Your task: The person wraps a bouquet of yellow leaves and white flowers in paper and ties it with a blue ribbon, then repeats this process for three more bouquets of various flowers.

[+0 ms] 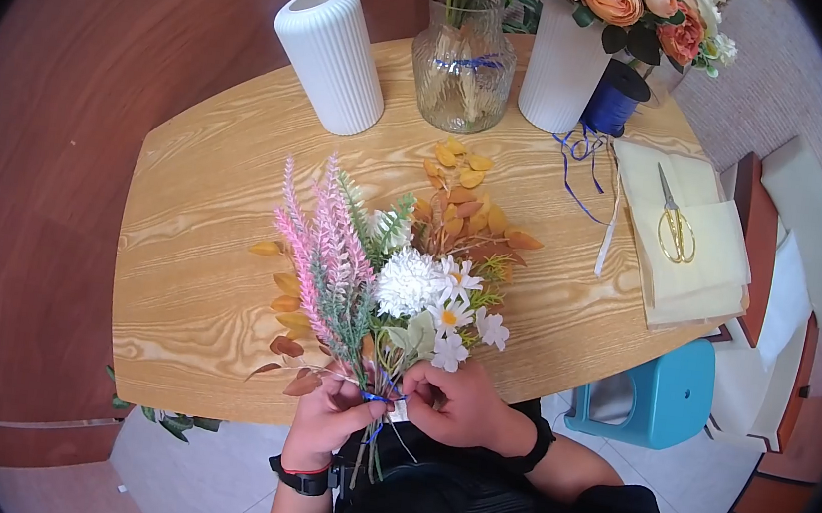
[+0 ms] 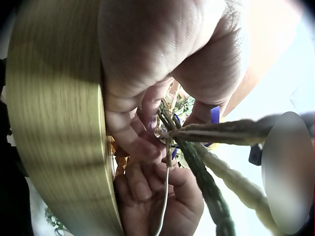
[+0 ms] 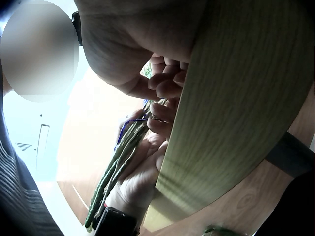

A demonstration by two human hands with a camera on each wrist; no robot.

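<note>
A bouquet of artificial flowers, with a white pompom bloom [image 1: 408, 283], pink sprays [image 1: 340, 249] and daisies, lies over the table's near edge, stems toward the person. The left hand [image 1: 329, 420] holds its stems [image 3: 120, 162] from the left, thumb across them. A blue ribbon [image 1: 376, 396] goes round the stems; the right hand [image 1: 460, 409] pinches at it from the right, fingers curled. In the left wrist view the ribbon [image 2: 215, 115] shows beside the stems [image 2: 202, 182], near the left hand [image 2: 162, 54]. The right hand [image 3: 142, 44] partly hides its own fingertips in the right wrist view.
Along the table's [image 1: 207, 195] far side stand an empty white vase [image 1: 336, 63], a glass vase [image 1: 459, 81], a white vase with flowers [image 1: 559, 72] and a blue ribbon spool [image 1: 616, 100]. Gold scissors [image 1: 676, 229] lie on wrapping paper [image 1: 693, 286] at right. A blue stool [image 1: 657, 393] stands below.
</note>
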